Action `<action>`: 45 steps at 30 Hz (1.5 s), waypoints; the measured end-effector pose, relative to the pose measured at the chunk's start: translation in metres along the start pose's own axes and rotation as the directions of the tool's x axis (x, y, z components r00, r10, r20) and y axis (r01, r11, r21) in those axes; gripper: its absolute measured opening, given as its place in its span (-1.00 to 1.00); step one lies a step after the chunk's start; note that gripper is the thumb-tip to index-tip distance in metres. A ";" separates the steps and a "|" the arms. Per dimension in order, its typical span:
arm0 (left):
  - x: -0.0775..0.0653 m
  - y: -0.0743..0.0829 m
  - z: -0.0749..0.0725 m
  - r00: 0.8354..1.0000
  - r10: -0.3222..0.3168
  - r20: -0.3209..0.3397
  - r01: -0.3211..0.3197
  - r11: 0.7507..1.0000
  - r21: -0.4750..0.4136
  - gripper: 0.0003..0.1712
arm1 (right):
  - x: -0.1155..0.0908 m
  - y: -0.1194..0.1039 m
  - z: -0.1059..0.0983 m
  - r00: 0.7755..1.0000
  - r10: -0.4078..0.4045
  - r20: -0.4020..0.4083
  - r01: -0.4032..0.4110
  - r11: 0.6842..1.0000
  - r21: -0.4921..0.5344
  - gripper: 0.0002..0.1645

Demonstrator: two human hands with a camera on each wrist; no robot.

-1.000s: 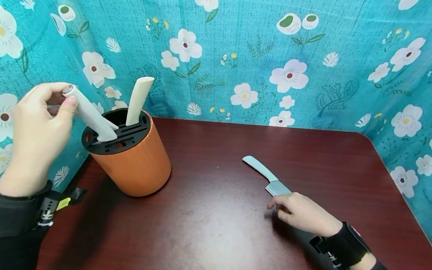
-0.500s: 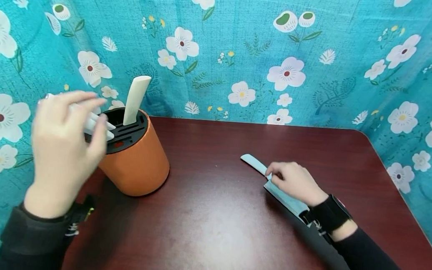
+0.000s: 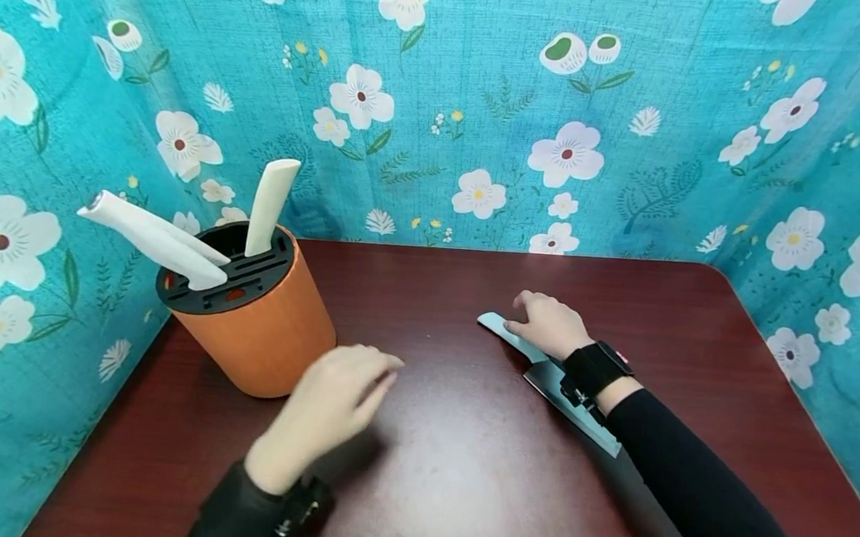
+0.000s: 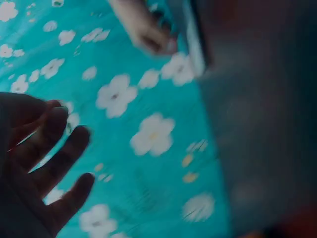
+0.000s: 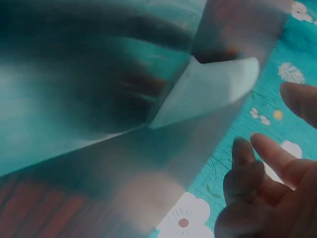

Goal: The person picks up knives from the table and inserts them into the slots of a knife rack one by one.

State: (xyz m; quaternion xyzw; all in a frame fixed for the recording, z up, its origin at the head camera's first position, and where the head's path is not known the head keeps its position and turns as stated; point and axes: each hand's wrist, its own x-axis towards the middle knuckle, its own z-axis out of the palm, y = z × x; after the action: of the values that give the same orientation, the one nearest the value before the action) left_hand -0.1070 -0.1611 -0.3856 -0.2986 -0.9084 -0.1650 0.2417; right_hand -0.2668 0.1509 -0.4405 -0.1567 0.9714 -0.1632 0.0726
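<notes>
A cleaver lies on the table, its pale handle (image 3: 501, 328) pointing away to the left and its wide shiny blade (image 3: 563, 398) towards the right forearm. Above the handle hovers my right hand (image 3: 553, 325), fingers loosely bent; the right wrist view shows the handle (image 5: 213, 87) apart from the fingers (image 5: 280, 153). My left hand (image 3: 331, 399), slightly blurred, is over the table in front of the knife block (image 3: 268, 340) and holds nothing. Its fingers (image 4: 59, 153) are spread and relaxed in the left wrist view.
White handles (image 3: 155, 237) lean out to the left from the orange block's black slotted top, and one cream handle (image 3: 271, 207) stands at its back. A blue flowered curtain (image 3: 441, 111) hangs behind the dark red table (image 3: 435, 302).
My left hand has let go of a white handle in the block and moved down and right over the table. My right hand has slid from the blade up to above the cleaver's handle.
</notes>
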 end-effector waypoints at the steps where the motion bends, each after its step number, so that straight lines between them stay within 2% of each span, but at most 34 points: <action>1: -0.002 0.003 0.009 0.999 -0.021 0.050 0.022 1.000 -0.019 -0.88 | 0.003 0.000 0.001 1.000 0.002 0.011 -0.002 1.000 -0.016 -0.45; 4: -0.007 0.010 0.033 0.983 -0.094 0.160 0.107 0.992 -0.072 -0.87 | 0.011 -0.001 0.006 0.999 0.009 0.031 -0.008 0.998 -0.062 -0.51; 7: -0.012 0.012 0.049 0.960 -0.166 0.226 0.194 0.975 -0.106 -0.82 | 0.017 -0.001 0.011 0.998 0.007 0.066 -0.002 0.997 -0.077 -0.55; 11: -0.017 0.009 0.062 0.916 -0.248 0.314 0.298 0.947 -0.123 -0.77 | 0.020 -0.003 0.015 0.993 0.018 0.113 -0.007 0.995 -0.095 -0.59; 13: -0.019 0.006 0.066 0.895 -0.277 0.350 0.339 0.932 -0.127 -0.75 | 0.021 -0.004 0.016 0.993 0.022 0.114 -0.009 0.994 -0.108 -0.61; 15: -0.021 0.004 0.069 0.880 -0.296 0.372 0.365 0.922 -0.129 -0.74 | 0.022 -0.005 0.015 0.994 0.022 0.105 -0.009 0.993 -0.114 -0.63; 19: -0.024 0.001 0.074 0.867 -0.303 0.396 0.382 0.914 -0.136 -0.74 | 0.024 -0.006 0.012 0.996 0.026 0.086 -0.016 0.994 -0.107 -0.64; 22: -0.025 0.000 0.075 0.863 -0.302 0.404 0.390 0.908 -0.155 -0.73 | 0.023 -0.004 0.008 0.998 0.019 0.064 -0.012 0.995 -0.103 -0.67; 25: -0.024 -0.003 0.071 0.859 -0.320 0.400 0.408 0.900 -0.157 -0.71 | 0.020 -0.006 -0.001 1.000 0.006 0.027 -0.004 0.996 -0.094 -0.72; 28: -0.020 -0.007 0.064 0.852 -0.340 0.398 0.424 0.894 -0.145 -0.69 | 0.011 -0.012 -0.017 1.000 -0.006 -0.023 0.003 0.996 -0.088 -0.68; 33: -0.011 -0.013 0.050 0.853 -0.335 0.400 0.414 0.901 -0.129 -0.66 | -0.009 -0.025 -0.050 0.994 -0.020 -0.106 0.011 0.996 -0.090 -0.65; 38: -0.001 -0.005 0.036 0.865 -0.300 0.402 0.391 0.906 -0.165 -0.65 | -0.035 -0.037 -0.078 0.976 -0.047 -0.213 0.035 0.998 -0.056 -0.66; 40: 0.006 0.000 0.030 0.880 -0.278 0.386 0.373 0.907 -0.197 -0.65 | -0.046 -0.044 -0.087 0.959 -0.076 -0.275 0.064 0.997 -0.053 -0.72; 41: 0.010 0.002 0.027 0.893 -0.263 0.366 0.354 0.912 -0.207 -0.65 | -0.052 -0.048 -0.090 0.948 -0.093 -0.305 0.080 0.995 -0.053 -0.75; 45: 0.032 0.009 0.011 0.943 -0.231 0.240 0.287 0.929 -0.232 -0.62 | -0.071 -0.067 -0.101 0.902 -0.165 -0.400 0.158 0.986 -0.051 -0.71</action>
State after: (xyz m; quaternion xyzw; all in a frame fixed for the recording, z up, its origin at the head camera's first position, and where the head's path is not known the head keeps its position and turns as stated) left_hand -0.1278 -0.1345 -0.3763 -0.2205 -0.9301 -0.2828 0.0794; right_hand -0.2002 0.1437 -0.3162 -0.2002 0.9505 -0.1888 -0.1440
